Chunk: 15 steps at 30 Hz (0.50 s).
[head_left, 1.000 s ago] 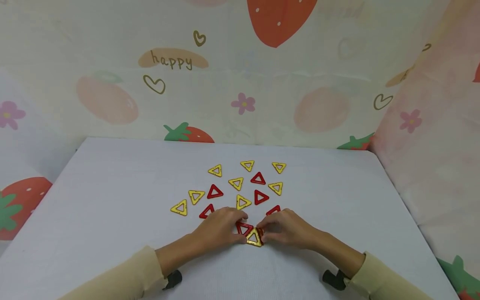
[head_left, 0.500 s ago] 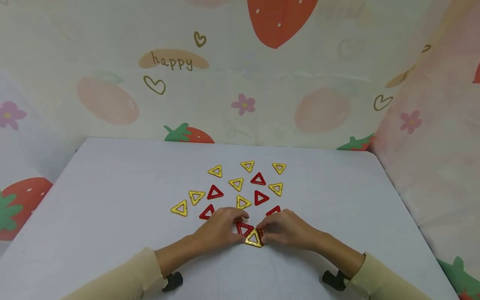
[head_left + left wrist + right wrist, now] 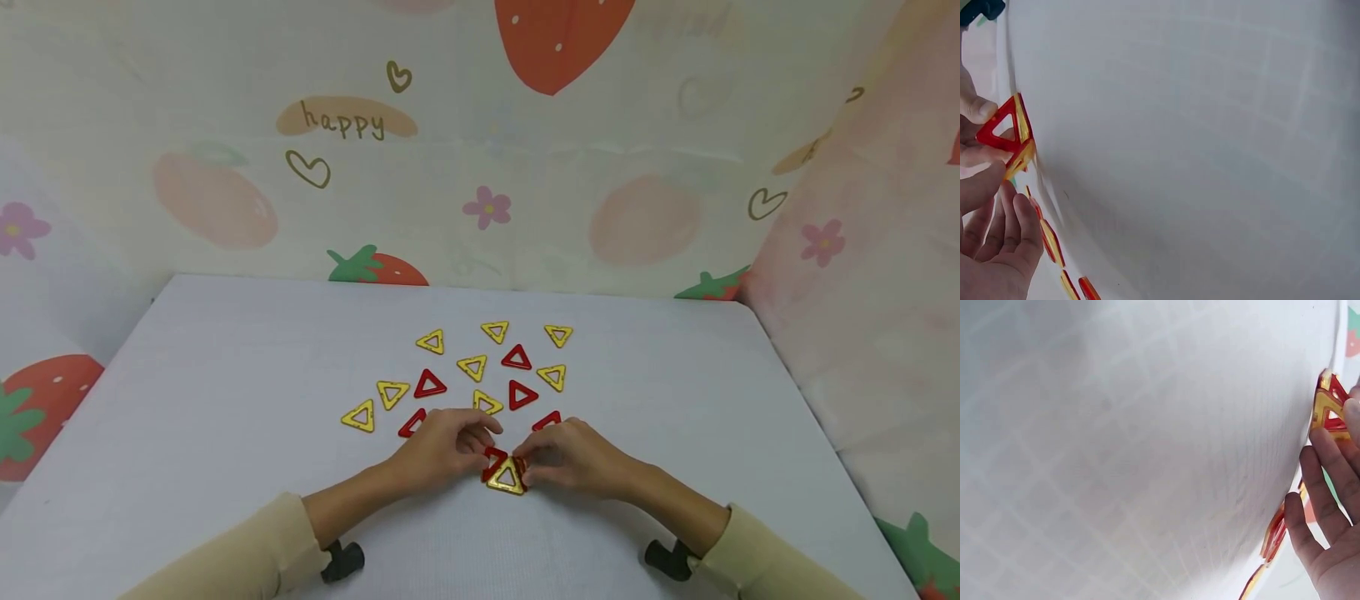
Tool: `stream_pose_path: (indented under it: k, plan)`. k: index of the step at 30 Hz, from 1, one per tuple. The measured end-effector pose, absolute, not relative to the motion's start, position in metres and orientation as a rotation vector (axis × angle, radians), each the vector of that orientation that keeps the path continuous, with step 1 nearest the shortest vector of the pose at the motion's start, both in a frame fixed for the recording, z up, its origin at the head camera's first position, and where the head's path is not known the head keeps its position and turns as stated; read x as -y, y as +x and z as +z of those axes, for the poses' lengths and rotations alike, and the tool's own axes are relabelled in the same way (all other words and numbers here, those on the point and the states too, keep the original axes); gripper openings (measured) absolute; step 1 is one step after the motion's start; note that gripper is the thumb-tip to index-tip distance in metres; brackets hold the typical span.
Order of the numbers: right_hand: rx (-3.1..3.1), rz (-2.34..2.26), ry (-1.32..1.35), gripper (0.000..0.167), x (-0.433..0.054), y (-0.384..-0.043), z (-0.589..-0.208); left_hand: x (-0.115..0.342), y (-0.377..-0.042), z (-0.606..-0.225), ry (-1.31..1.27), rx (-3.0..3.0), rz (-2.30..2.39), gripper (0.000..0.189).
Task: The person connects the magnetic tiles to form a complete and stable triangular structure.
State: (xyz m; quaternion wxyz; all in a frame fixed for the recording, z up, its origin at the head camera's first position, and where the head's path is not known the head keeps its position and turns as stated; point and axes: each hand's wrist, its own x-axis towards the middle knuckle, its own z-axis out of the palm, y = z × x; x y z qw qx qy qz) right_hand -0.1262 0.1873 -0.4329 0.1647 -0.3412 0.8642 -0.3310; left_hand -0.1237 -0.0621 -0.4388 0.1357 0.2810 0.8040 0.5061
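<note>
I have the front yellow tile (image 3: 506, 489) at the near end of the spread, the left red tile (image 3: 497, 452) against it at 11 o'clock and the right red tile (image 3: 521, 465) at 2. The wrist views suggest they are tipped up off the table (image 3: 712, 400); the exact angle I can't tell. My right hand (image 3: 573, 457) pinches the right red tile; my left hand (image 3: 442, 450) has its thumb on the left red tile, fingers loosely spread, and whether they pinch it I can't tell. I judge the seams the weak point: too hard a push from that thumb could make the edges slip, and letting go early on the 2 o'clock side could drop the tiles flat. A stray knuckle could also nudge the near-left loose tile (image 3: 418, 417) at 10 or the near-right loose tile (image 3: 550, 417) at 1, each partly behind a hand. The table's far edge lies well off at 12; there's ample room toward 3, 6 and 9, though the near edge is out of view.
</note>
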Motion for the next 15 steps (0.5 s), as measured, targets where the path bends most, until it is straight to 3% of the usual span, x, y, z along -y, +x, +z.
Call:
stream_pose_path:
  k: [15]
  plan:
    - [-2.458,-0.949,-0.986,0.029,-0.1870,-0.1261,-0.4319,0.0582,-0.1221,-0.4387,0.790,-2.277,1.443,0.030]
